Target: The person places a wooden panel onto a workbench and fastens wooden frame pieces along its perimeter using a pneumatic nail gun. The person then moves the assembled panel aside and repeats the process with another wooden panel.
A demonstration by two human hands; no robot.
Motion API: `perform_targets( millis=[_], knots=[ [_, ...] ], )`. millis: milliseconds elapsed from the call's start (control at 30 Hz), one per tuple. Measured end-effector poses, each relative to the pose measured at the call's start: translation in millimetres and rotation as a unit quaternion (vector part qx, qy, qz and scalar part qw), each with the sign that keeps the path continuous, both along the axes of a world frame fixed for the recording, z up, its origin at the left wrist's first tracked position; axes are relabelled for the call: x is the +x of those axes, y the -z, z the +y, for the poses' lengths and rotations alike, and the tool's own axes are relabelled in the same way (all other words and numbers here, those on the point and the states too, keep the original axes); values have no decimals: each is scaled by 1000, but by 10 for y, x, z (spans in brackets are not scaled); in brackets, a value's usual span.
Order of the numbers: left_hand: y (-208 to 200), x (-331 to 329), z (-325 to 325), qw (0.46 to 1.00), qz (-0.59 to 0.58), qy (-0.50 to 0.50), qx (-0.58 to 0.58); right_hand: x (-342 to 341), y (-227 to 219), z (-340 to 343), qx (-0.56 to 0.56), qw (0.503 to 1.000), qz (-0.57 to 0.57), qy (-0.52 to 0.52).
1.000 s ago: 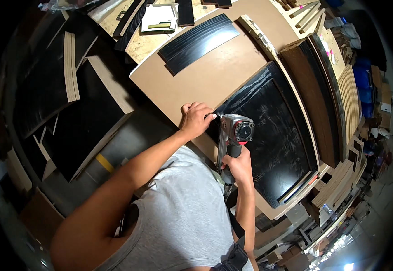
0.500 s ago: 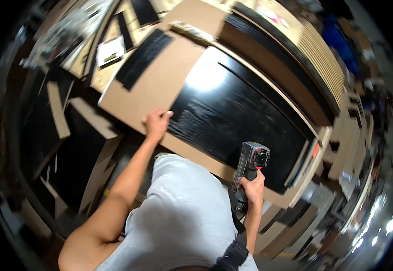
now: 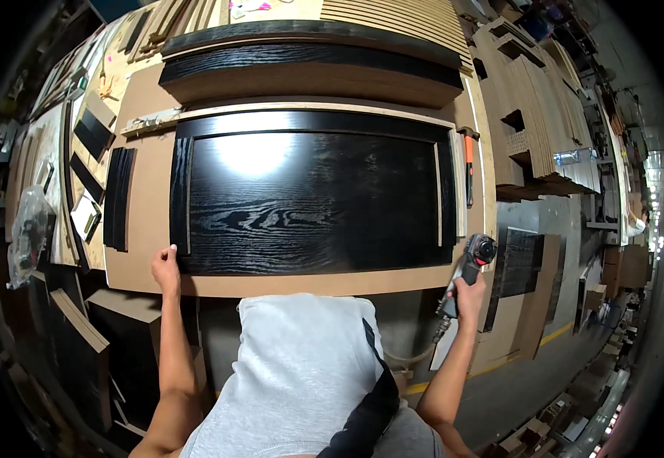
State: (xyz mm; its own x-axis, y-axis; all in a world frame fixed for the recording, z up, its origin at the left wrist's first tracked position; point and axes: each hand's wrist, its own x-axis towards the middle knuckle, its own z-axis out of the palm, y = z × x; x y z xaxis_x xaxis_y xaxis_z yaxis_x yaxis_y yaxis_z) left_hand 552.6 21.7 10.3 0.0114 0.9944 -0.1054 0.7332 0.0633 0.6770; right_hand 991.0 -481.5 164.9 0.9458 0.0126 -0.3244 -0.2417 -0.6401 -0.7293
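A black wood-grain panel (image 3: 309, 206) lies flat on a brown board (image 3: 145, 191). Along its left edge runs a black wooden strip (image 3: 181, 175), and more black strip edges it on the right. My left hand (image 3: 166, 271) is closed, its fingertips pinched at the near end of the left strip by the panel's corner. In my right hand (image 3: 469, 296) is a nail gun (image 3: 467, 267), gripped by its handle beside the board's near right corner. A hose trails from its lower end toward my body.
A hammer (image 3: 468, 168) with an orange handle lies right of the panel. Behind it rest long black-faced boards (image 3: 309, 65). Several black strips (image 3: 119, 198) are stacked at left. Stacked brown boards (image 3: 538, 145) stand at right, a plastic bag (image 3: 30, 233) at far left.
My view has turned, so the panel now lies nearly level. A black strip now sits along the panel's left edge, at my left hand. The nail gun has moved off the panel to the right.
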Motion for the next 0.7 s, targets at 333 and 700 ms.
perform_targets(
  millis=[333, 700],
  knots=[
    [-157, 75, 57, 997, 65, 34, 0, 1056, 720, -417, -384, 920, -46, -65],
    [-1279, 3127, 684, 898, 37, 343, 274, 1626, 1155, -407, -295, 947, -108, -70]
  ],
)
